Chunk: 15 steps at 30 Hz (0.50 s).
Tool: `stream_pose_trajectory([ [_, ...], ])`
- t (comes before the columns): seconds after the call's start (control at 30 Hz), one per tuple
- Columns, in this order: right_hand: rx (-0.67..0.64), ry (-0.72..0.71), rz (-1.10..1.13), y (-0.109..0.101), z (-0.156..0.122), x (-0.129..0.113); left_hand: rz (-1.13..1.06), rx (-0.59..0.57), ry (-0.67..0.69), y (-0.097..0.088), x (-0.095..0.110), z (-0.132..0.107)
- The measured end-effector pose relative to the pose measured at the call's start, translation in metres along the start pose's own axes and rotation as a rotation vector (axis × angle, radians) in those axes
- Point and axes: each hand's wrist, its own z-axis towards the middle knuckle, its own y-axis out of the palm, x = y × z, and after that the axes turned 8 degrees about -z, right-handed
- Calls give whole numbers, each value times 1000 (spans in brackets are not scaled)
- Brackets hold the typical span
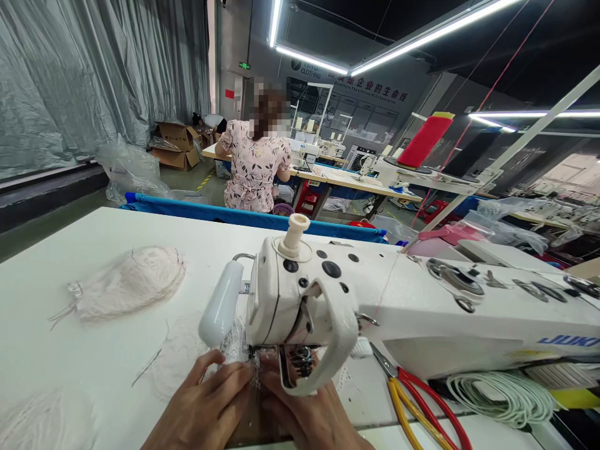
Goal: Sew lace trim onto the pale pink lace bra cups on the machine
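Note:
A white sewing machine (300, 294) stands in front of me, its needle area low at the machine head's left end. White lace (234, 337) runs beneath the head. My left hand (210, 394) presses and grips this lace with bent fingers, just left of the needle area. Close beside it, my right hand (304, 406) has its fingers at the lace under the head. The machine's curved white guard (340, 337) partly covers those fingers. A smooth white lamp (222, 304) hangs over the lace on the left.
Stacked lace pieces (131, 281) lie at the left, with another lace pile (47, 422) nearer. Scissors with red and yellow handles (412, 400) rest right of my hands, by a coil of pale green cord (504, 397). Ahead sits a person (255, 162) in a floral top.

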Motion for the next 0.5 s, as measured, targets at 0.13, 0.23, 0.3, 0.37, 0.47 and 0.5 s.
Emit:
stream_pose_trajectory([
  [0.13,25,-13,-13,-3,2,-1,20,31,12,4,-2,-2],
  [0.23,-110,-7,-40,-13,7,-2,30,36,40,3,-3,-1],
  [0.3,-212,0,-51,-19,10,-3,39,32,45,2,-3,0],
  [0.37,-222,4,-33,-22,11,-3,50,22,55,1,-3,1],
  [0.47,-211,10,-5,-22,11,-3,51,-3,55,0,-2,0],
  [0.5,-218,8,-2,-21,10,-2,49,-14,49,0,-2,0],
])
